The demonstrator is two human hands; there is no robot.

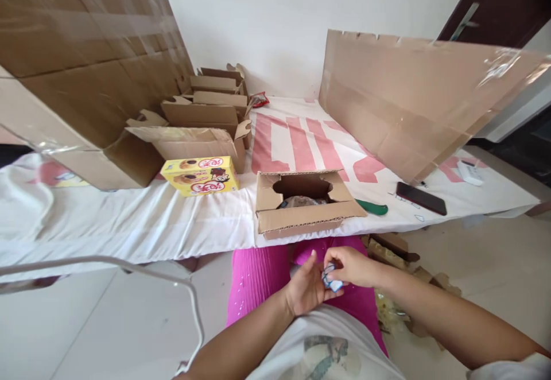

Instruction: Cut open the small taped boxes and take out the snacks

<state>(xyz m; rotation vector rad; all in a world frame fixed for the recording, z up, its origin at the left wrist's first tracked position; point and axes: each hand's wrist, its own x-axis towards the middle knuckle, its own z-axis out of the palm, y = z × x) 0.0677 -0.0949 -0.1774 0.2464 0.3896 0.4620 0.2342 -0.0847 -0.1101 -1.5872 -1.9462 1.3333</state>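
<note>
Over my lap, my right hand (353, 267) pinches a small blue-and-white crumpled piece (332, 279), perhaps a wrapper or sticker; its kind cannot be made out. Beneath and beside it is my left hand (306, 289), palm up, the thumb spread away and the fingers reaching under the piece. Just beyond both hands, at the table's front edge, stands an open cardboard box (297, 219). Inside the box lies something in clear or greyish plastic (303, 201), partly hidden by the flaps.
Left of the open box is a yellow printed snack box (200, 175). Several open cartons (202, 117) line up behind it. A green-handled tool (372, 206) and a phone (420, 197) lie at right. Large cardboard panels (400, 93) flank the table; a white cable (129, 265) crosses the lower left.
</note>
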